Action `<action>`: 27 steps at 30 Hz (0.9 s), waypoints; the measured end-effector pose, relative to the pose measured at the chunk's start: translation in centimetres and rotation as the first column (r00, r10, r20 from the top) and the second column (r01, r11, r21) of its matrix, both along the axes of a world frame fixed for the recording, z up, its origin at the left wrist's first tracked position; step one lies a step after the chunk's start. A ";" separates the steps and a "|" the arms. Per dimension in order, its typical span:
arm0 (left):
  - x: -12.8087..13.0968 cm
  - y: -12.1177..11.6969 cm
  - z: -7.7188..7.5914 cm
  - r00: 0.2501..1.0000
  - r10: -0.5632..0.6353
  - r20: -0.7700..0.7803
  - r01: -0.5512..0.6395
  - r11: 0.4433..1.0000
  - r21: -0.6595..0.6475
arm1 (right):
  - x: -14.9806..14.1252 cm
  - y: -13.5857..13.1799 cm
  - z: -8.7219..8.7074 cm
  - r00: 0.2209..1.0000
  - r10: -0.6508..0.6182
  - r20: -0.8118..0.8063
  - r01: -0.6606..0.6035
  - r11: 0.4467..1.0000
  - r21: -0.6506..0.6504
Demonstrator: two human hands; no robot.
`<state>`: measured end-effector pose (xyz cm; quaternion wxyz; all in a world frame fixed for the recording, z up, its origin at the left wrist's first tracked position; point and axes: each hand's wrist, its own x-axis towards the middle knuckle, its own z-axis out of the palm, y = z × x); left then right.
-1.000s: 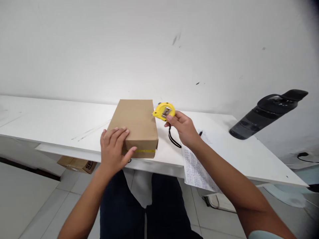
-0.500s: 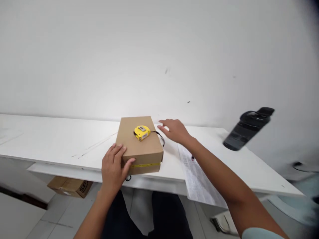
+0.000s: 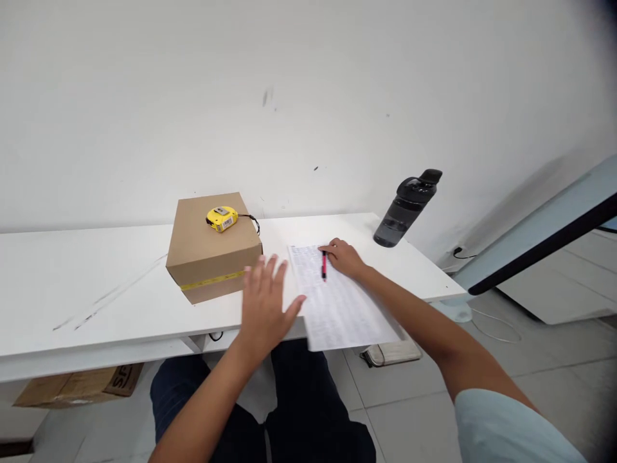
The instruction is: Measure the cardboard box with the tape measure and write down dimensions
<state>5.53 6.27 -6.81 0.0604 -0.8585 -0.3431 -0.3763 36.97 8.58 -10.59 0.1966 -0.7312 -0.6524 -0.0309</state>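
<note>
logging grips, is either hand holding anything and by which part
Left hand holds nothing; right hand is at the far end of the pen, grip unclear.

You get bright, soft light over the wall (image 3: 193,128) and table (image 3: 120,270), dulling to grey at your right, where a faint shadow slants. Your top right corner darkens. Your left hand (image 3: 264,308) looks slightly blurred; the paper's (image 3: 342,315) writing is smeared beyond reading.

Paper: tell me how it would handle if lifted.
The paper looks like a thin sheet, so probably light and floppy. Its near end overhangs the table, so might droop. The pen on it could roll off if tilted.
</note>
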 end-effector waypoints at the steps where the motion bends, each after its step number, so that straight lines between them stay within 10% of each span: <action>1: 1.9 0.0 -0.2 0.999 -0.039 -0.019 0.037 0.996 -0.079 | -1.1 0.5 -0.4 1.000 0.004 -0.003 -0.004 1.000 0.020; 9: 7.9 9.1 -0.7 0.998 -0.036 -0.046 0.013 0.905 -0.425 | -6.4 3.2 -2.1 0.998 0.011 -0.066 0.001 0.983 0.184; 19: 7.9 11.1 -3.6 0.889 -0.252 -0.383 0.032 0.867 -0.497 | 2.4 2.1 0.3 0.951 -0.199 -0.238 0.270 0.908 0.321; 23: 8.1 11.5 -3.9 0.880 -0.275 -0.388 0.015 0.831 -0.555 | 2.0 0.9 -0.9 0.814 -0.060 -0.577 0.303 0.892 0.335; 27: 8.3 11.3 -3.4 0.874 -0.265 -0.408 -0.017 0.822 -0.569 | -0.9 0.7 -1.3 0.619 0.182 -0.764 0.052 0.961 0.271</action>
